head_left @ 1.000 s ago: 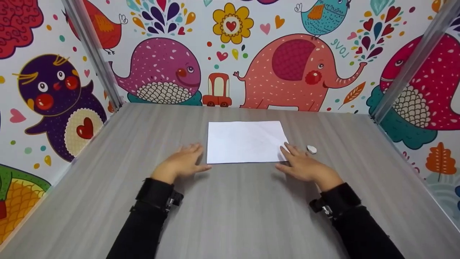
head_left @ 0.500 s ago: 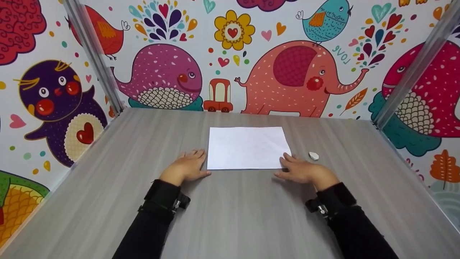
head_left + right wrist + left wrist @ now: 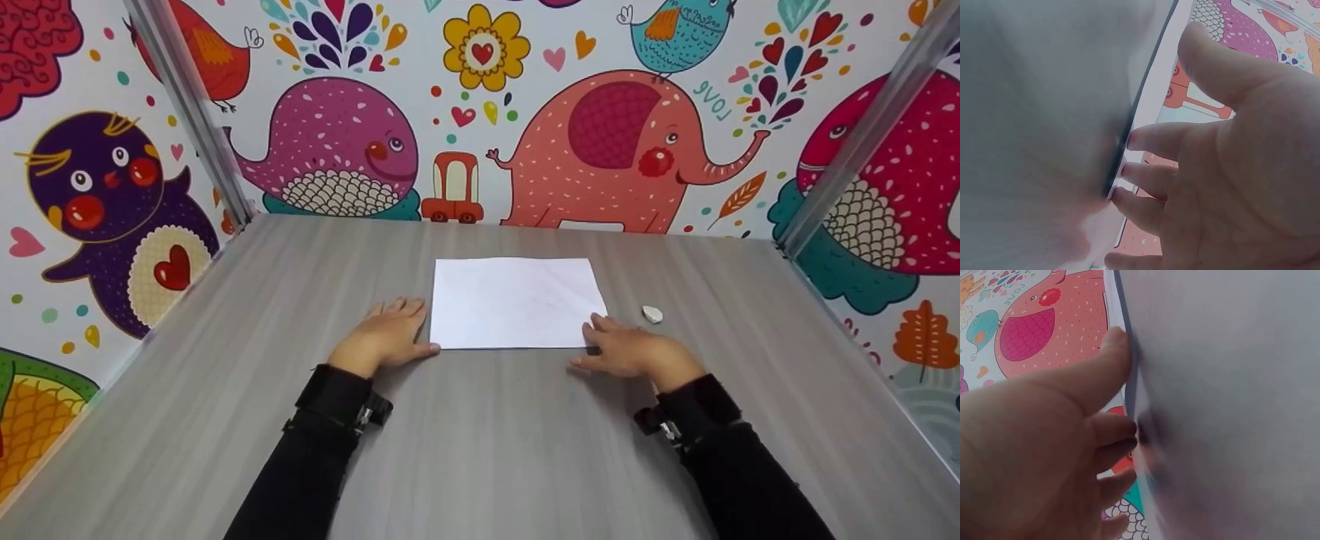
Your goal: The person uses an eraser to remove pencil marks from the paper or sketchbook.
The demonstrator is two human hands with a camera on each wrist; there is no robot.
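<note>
A blank white sheet of paper [image 3: 510,304] lies on the grey wood-grain table, its long side toward me. My left hand [image 3: 382,337] rests beside the paper's left edge, fingers extended, with the thumb at the near left corner. On the other side, my right hand [image 3: 630,351] has its fingertips over the near right corner of the sheet. In the right wrist view, several fingertips of my right hand [image 3: 1230,152] touch the paper [image 3: 1154,90]. The left wrist view shows my left hand [image 3: 1039,444] with spread fingers down at the tabletop [image 3: 1230,394].
A small white lump [image 3: 652,314] sits on the table [image 3: 495,450] just beyond my right hand. Behind the table and along both sides stand panels printed with cartoon animals, including an elephant [image 3: 607,150]. Metal posts [image 3: 195,112] mark the back corners.
The sheet has slid slightly toward me, with my right fingers on its corner. My left hand has shifted a little to the right. The small white lump stays in place.
</note>
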